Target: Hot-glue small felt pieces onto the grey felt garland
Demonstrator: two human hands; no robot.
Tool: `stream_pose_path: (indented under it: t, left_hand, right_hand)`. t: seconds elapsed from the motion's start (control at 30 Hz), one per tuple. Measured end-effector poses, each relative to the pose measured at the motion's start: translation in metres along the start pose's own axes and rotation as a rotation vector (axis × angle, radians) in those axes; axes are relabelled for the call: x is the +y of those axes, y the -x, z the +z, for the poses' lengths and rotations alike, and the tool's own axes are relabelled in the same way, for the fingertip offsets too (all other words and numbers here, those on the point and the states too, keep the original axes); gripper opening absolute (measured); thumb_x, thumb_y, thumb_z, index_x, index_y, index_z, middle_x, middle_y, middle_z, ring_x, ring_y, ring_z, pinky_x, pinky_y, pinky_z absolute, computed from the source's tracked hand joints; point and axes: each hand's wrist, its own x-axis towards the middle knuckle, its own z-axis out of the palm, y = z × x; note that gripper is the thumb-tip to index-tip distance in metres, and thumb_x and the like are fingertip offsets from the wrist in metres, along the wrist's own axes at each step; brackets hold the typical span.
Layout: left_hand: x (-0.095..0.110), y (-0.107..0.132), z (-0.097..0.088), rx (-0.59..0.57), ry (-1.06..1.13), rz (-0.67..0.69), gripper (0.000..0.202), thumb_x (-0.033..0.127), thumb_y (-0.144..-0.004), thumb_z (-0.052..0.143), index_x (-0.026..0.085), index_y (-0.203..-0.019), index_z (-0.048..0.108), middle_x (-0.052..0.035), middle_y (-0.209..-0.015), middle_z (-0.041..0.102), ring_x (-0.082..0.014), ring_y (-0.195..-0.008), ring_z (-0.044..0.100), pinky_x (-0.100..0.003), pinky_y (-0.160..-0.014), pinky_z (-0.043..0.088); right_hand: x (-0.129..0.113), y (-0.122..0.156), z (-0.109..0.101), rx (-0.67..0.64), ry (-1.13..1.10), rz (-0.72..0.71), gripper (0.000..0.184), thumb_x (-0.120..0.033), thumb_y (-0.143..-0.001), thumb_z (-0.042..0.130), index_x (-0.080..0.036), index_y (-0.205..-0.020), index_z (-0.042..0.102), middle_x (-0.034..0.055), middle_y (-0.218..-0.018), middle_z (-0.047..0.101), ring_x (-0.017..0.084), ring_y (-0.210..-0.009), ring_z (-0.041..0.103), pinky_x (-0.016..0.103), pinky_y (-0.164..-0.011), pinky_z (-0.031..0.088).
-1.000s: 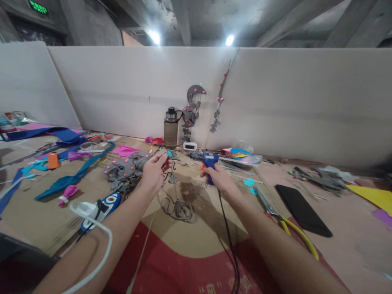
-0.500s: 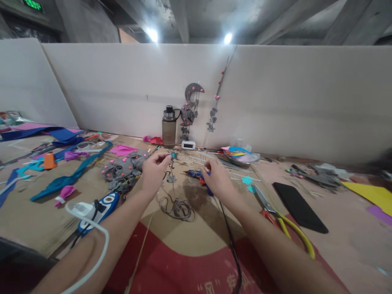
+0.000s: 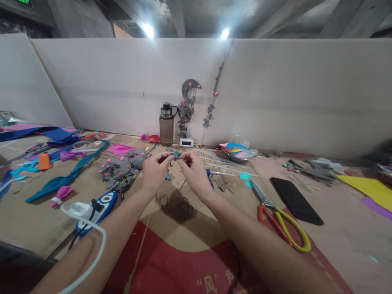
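My left hand and my right hand meet over the cardboard, fingertips pinched on a small teal-and-grey felt piece. Its exact shape is too small to make out. Just below the fingers sits a grey felt cutout. A loose coil of grey cord lies nearer to me, in the shadow of my hands. Behind my right wrist shows a blue part of the glue gun, most of it hidden. White glue sticks lie to the right, by teal felt cutouts.
Scissors and a black phone lie on the right. At the left are a blue power strip, grey felt pieces with pink dots and teal felt. A bottle and small clock stand behind.
My right hand has left the glue gun and moved left to join my left hand at the small felt piece. The view has shifted slightly.
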Motion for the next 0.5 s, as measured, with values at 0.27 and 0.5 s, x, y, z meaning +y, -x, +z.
stream_pose_path:
  t: [0.27, 0.5]
  left_hand:
    - [-0.0049, 0.0005, 0.0042, -0.049, 0.105, -0.069, 0.021, 0.033, -0.068, 0.072, 0.016, -0.081, 0.073, 0.0023, -0.051, 0.054, -0.0076, -0.043, 0.040, -0.020, -0.041, 0.028]
    - [-0.0068, 0.0005, 0.0044, -0.039, 0.131, -0.065, 0.022, 0.034, -0.067, 0.072, 0.015, -0.078, 0.073, 0.0014, -0.053, 0.056, -0.0078, -0.044, 0.042, -0.020, -0.042, 0.030]
  right_hand:
    - [-0.0012, 0.0014, -0.0101, 0.038, 0.159, -0.110, 0.013, -0.031, -0.081, 0.053, -0.019, -0.085, 0.058, 0.0011, -0.077, 0.057, 0.014, -0.072, 0.050, 0.026, -0.064, 0.039]
    - [-0.0027, 0.0052, -0.0112, 0.023, 0.225, -0.162, 0.017, -0.034, -0.082, 0.055, -0.020, -0.081, 0.063, 0.0021, -0.078, 0.060, 0.015, -0.073, 0.052, 0.027, -0.066, 0.040]
